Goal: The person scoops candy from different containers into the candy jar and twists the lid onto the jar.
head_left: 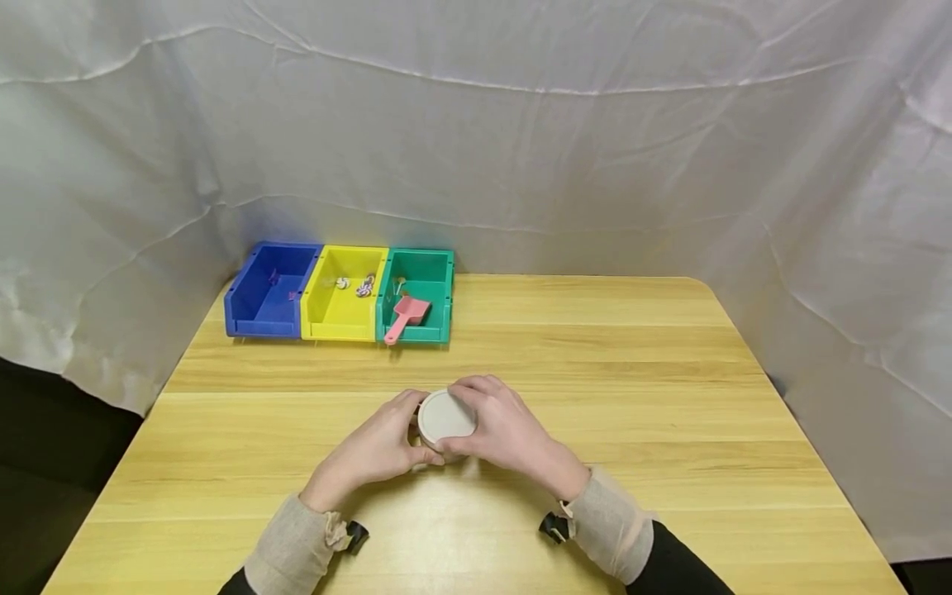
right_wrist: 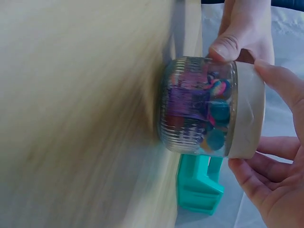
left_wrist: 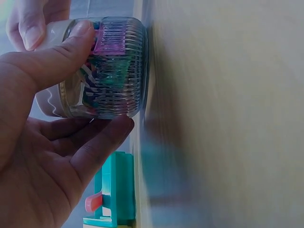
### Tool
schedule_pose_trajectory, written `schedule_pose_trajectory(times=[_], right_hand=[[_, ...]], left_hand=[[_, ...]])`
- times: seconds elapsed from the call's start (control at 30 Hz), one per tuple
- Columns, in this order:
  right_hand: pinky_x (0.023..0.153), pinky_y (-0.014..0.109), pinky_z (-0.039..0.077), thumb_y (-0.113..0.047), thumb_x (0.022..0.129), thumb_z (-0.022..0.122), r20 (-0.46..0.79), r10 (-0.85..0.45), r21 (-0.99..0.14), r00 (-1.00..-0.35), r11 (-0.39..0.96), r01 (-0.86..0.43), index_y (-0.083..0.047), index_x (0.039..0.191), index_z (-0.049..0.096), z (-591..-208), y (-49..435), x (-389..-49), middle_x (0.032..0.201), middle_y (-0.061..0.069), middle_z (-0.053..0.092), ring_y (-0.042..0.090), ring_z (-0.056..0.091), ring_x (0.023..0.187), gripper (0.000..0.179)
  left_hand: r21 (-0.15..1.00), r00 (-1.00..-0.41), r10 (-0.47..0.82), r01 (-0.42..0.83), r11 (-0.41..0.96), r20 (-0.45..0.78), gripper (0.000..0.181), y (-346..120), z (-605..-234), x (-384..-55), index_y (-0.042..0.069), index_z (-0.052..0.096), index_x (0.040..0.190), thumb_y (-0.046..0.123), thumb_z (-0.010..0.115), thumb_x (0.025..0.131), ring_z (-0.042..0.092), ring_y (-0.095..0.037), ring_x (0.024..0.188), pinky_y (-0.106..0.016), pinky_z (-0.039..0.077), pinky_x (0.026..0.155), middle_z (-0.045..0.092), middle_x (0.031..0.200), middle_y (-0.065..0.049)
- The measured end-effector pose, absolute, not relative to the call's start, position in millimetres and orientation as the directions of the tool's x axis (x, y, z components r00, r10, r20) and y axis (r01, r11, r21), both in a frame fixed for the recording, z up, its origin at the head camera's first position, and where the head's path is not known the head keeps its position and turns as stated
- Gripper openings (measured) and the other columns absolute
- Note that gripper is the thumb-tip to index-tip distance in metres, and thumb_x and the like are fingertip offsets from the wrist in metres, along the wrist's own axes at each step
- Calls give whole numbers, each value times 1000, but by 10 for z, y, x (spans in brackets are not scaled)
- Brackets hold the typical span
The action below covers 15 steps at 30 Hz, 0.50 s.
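Observation:
A ribbed clear glass jar stands upright on the table, with small colourful pieces inside; several look blue, pink and purple. On top of it sits a cream lid. My left hand grips the jar's glass side, thumb on one side and fingers on the other. With thumb and fingers around its rim, my right hand holds the lid. Whether the lid is loose or tight cannot be seen.
Three joined bins stand at the back left: blue, yellow and green. Small candy-like pieces lie in the yellow one. A pink scoop leans over the green bin's front edge. Pale cloth hangs behind the wooden table.

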State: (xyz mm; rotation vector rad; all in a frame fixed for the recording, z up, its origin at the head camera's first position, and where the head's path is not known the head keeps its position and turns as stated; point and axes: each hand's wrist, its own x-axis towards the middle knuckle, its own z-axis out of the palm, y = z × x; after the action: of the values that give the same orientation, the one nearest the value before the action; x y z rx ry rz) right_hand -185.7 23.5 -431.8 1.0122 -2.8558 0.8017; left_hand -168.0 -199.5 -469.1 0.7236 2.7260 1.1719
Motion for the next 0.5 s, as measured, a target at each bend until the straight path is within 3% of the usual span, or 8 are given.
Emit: schedule_pose_trajectory(times=[0.3,0.5], right_hand=[[100,47,53,-46,76,92,184,-602,-440,-777,657,-613,-3,135,66,-4333,206,-1882,137,14,64,32,59,126,78],[111,59,42,-59,82,81,134,-542,-506,-830,683,-527,-9,153,50,-4279,395,-1860,156,12,50,35,47,143,92]], left_hand=[[694,-891,443,379,611,97,77,-2026,-4672,-1668,2,57,135,30,95,75,62,-16,102,-41,57,92,64,120,-5],[688,-898,435,359,631,70,98,-2075,-4640,-1623,-1,45,150,33,96,74,55,-32,132,-53,45,111,54,146,-16]])
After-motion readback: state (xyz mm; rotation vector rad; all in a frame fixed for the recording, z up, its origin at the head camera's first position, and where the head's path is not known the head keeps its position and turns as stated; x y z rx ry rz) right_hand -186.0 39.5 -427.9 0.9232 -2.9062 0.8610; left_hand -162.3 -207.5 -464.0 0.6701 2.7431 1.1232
